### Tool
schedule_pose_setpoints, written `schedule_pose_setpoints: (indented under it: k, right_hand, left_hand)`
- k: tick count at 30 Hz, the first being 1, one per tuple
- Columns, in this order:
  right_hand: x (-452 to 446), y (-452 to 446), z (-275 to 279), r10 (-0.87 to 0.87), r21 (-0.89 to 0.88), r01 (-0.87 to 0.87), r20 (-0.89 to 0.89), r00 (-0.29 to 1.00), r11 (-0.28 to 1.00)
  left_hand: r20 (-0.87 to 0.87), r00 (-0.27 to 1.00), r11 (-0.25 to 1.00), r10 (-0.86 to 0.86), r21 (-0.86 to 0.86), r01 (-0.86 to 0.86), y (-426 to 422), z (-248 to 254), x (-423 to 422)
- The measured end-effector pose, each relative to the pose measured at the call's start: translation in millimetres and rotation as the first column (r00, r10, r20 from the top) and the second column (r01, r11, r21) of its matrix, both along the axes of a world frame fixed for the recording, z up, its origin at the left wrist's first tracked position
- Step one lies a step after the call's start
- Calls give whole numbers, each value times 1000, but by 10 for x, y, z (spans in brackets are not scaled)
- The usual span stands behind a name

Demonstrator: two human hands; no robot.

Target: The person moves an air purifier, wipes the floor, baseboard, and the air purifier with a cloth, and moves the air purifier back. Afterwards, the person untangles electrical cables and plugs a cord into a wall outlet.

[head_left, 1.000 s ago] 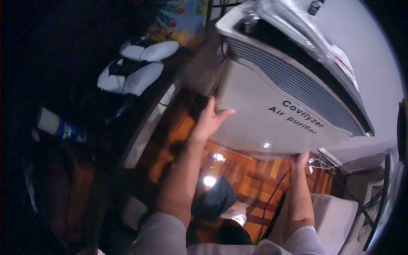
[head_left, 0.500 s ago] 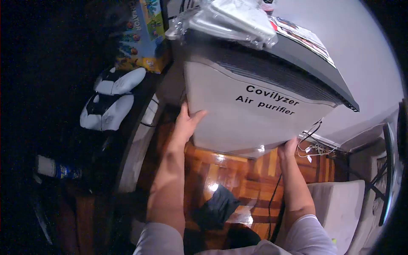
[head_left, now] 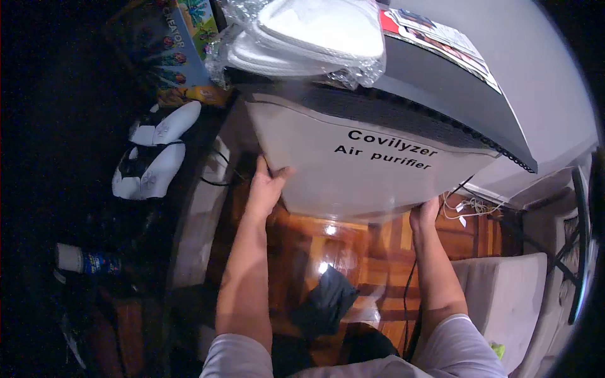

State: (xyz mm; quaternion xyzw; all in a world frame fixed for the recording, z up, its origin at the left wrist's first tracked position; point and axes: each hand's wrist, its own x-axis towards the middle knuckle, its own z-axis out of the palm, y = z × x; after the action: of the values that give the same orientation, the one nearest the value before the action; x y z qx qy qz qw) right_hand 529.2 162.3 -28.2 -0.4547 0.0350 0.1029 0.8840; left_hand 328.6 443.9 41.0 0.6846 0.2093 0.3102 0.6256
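Air purifier point(head_left: 340, 179): In the head view, the unit is looming over the wood floor point(head_left: 378, 252); whether its base is touching is unclear.
Left hand point(head_left: 266, 189): Gripping the panel's left edge, thumb pressing its front.
Right hand point(head_left: 426, 214): Gripping near the lower right corner, fingers partly hiding.
Purifier top: Bagged white pads point(head_left: 321, 28) are resting toward the left corner, papers point(head_left: 441, 41) along the far edge.
Balance: Both hands are apparently steadying the unit; any shift is calling for level, even support.
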Motion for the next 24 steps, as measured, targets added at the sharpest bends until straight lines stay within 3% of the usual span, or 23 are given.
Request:
schedule_pose_setpoints:
  k: [1, 3, 5, 7, 9, 11, 12, 14, 18, 20, 23, 24]
  right_hand:
    - [40, 2, -5, -3, -7, 3, -9, 1000, 1000]
    - [45, -90, -128, 53, -33, -49, 136, 989, 998]
    - [-36, -202, -185, -21, 5, 21, -2, 1000, 1000]
    - [-191, -239, -297, -87, 51, 93, -111, 990, 994]
    - [-426, -211, -581, 27, -198, -123, -426, 904, 973]
    - [-402, -196, -1379, 154, -342, -348, -484, 861, 873]
    - [-349, -191, -1888, 265, -544, -330, -197, 944, 772]
    - [-346, -114, -2118, 317, -785, -200, -5, 948, 587]
    - [-390, 156, -1861, 287, -843, -78, 93, 953, 532]
    - [-291, 190, -1963, 285, -908, -91, 33, 958, 409]
    - [-383, 302, -1637, 200, -956, -72, -15, 980, 284]
    - [-323, 311, -1775, 197, -957, -70, -14, 980, 282]
  left_hand:
    - [-39, 999, 1000, 10, 10, -9, -1, -2, 5]
    - [-27, 1000, 1000, -3, -11, 3, -94, 92, -13]
    - [-34, 999, 999, -11, -43, 9, -167, -104, -75]
    - [-196, 975, 994, 105, 8, -106, -147, -658, -104]
    - [-230, 972, 994, -57, -107, 33, -273, -900, -168]
    - [-64, 996, 997, -58, -47, 55, -296, -1324, -200]
    - [-74, 996, 997, -56, -52, 52, -305, -1414, -188]
    - [-218, 975, 994, 53, 106, -31, -256, -1598, -83]
    - [-214, 956, 980, 200, 31, -198, -319, -1657, 116]
    - [-231, 947, 973, 223, 112, -201, -302, -1682, 131]
    - [-271, 917, 948, 292, 205, -242, -238, -1801, 162]
    - [-271, 918, 950, 289, 202, -239, -192, -1775, 189]
